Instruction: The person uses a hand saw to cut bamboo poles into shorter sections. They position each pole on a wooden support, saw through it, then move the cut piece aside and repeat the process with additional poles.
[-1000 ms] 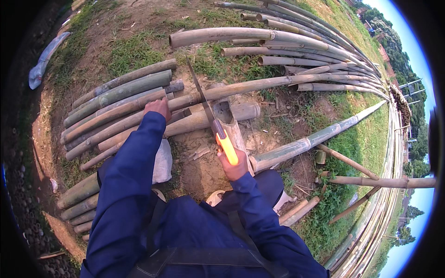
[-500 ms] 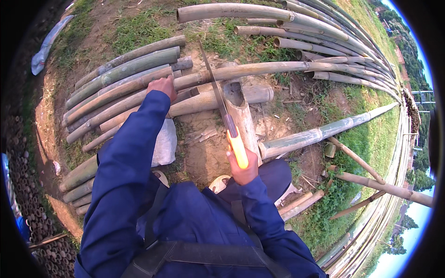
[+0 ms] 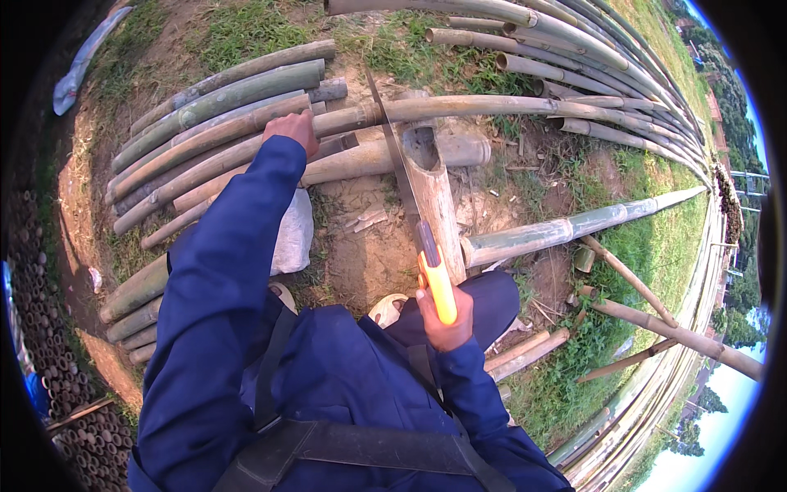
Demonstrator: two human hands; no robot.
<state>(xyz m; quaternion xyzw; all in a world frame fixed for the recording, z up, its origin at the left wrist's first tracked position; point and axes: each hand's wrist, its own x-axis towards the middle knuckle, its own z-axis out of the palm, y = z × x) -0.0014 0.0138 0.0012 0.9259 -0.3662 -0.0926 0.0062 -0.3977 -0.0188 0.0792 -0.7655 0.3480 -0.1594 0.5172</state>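
1. Compared with half a second ago, the saw [image 3: 402, 176] has been drawn back toward the person: less of its blade reaches past the bamboo pole [image 3: 467, 107], and its yellow handle sits lower, nearer the bent right knee [image 3: 492, 307].
2. The right grip [image 3: 449, 318] has come back with it, closed firmly around that handle.
3. The left grip [image 3: 293, 127] has kept its place, curled over the pole just left of the blade.
4. The pole lies across the middle of the scene, running off to the right, with the blade crossing it; how deep any cut goes cannot be told.
5. The view has shifted slightly, so the uppermost bamboo length [image 3: 459, 6] is now partly lost at the top edge.
6. As for containers, a pale plastic bag [image 3: 82, 66] lies at far left on the ground; its contents cannot be made out.
7. A pale, bulky lump [image 3: 293, 238] sits below the left forearm; whether it is a filled sack or a stone is unclear.
8. A hollow bamboo post [image 3: 438, 197] opens upward just right of the blade, its inside shaded, near a thick bamboo log [image 3: 361, 160].
9. Cut bamboo lengths [image 3: 221, 94] lie side by side to the left.
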